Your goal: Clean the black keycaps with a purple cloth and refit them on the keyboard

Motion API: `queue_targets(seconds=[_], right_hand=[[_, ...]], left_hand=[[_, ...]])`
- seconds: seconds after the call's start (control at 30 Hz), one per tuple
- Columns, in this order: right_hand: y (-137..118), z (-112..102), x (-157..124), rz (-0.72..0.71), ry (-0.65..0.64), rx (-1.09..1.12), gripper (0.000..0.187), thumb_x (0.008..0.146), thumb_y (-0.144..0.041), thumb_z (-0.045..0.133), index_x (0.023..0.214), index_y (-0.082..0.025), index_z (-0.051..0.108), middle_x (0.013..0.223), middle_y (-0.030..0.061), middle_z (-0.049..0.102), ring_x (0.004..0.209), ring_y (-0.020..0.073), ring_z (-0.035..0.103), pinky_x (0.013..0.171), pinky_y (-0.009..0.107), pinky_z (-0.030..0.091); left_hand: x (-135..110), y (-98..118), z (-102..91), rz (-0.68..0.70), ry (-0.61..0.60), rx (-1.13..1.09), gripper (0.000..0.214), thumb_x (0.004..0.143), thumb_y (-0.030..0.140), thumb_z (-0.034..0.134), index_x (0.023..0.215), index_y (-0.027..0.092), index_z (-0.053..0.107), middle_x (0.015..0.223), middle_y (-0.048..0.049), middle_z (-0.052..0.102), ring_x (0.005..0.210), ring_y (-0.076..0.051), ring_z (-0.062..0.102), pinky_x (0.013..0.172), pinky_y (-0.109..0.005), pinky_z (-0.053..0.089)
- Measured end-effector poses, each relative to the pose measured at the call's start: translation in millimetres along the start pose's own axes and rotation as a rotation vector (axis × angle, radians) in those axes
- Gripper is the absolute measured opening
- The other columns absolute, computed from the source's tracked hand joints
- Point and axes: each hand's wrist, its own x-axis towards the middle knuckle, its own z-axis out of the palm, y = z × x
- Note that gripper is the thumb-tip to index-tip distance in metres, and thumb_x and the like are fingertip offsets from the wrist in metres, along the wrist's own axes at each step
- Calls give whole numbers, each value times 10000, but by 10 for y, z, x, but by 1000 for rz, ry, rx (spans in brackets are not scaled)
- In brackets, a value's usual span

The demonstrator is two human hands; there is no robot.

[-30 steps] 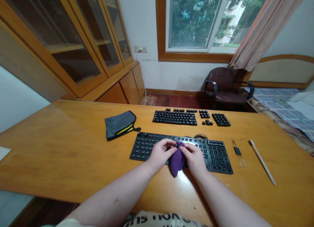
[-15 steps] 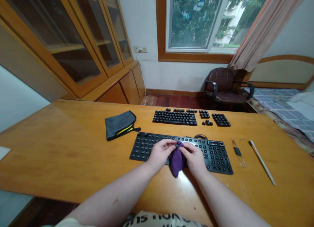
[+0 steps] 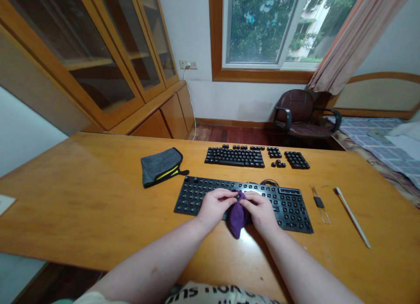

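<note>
While they meet above the stripped keyboard frame (image 3: 292,207), left hand (image 3: 215,203) and right hand (image 3: 260,207) each have a closed grip on the purple cloth (image 3: 236,216), bunched between them, its tail drooping past the frame's near edge toward the surface (image 3: 98,199).

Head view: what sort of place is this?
Most likely a bedroom used as a home study. A bed with a checked cover sits at the right, a glass-door wooden cabinet lines the left wall, and the left hand and right hand hold a purple cloth at a wooden desk.
</note>
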Motion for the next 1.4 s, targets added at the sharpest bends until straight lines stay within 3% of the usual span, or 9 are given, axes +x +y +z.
queue_targets(seconds=[0.4,0.6,0.8,1.13,1.4], right_hand=[[2,-18,-6,22,-14,-6,70,715,-240,631,720,-209,693,775,41,670,751,183,606,744,327,459],[14,10,-11,2,6,3,119,621,-200,705,737,-226,698,783,31,669,772,189,603,753,331,464],[2,-12,-1,33,5,31,26,658,-212,671,662,-213,696,724,34,668,726,182,604,735,327,462],[27,-20,4,58,42,7,81,697,-266,631,680,-200,675,758,38,661,749,191,591,741,321,450],[27,-15,3,78,41,27,94,709,-276,627,712,-199,682,772,39,659,751,189,588,747,322,443]], left_hand=[[-2,-16,-8,21,10,63,155,652,139,665,792,182,714,808,-52,686,777,-163,626,777,-284,499],[-14,-6,-4,34,6,59,149,668,132,644,789,184,714,818,-54,687,788,-164,630,778,-285,502],[-16,26,-5,31,0,72,133,651,153,662,772,175,712,806,-60,684,783,-169,628,776,-289,502],[-25,-12,61,-169,-20,-212,276,620,115,664,895,116,637,784,-58,657,702,-131,618,730,-279,510],[-5,28,61,-188,-74,-243,263,639,113,642,900,116,608,833,-67,638,772,-140,605,774,-298,489]])
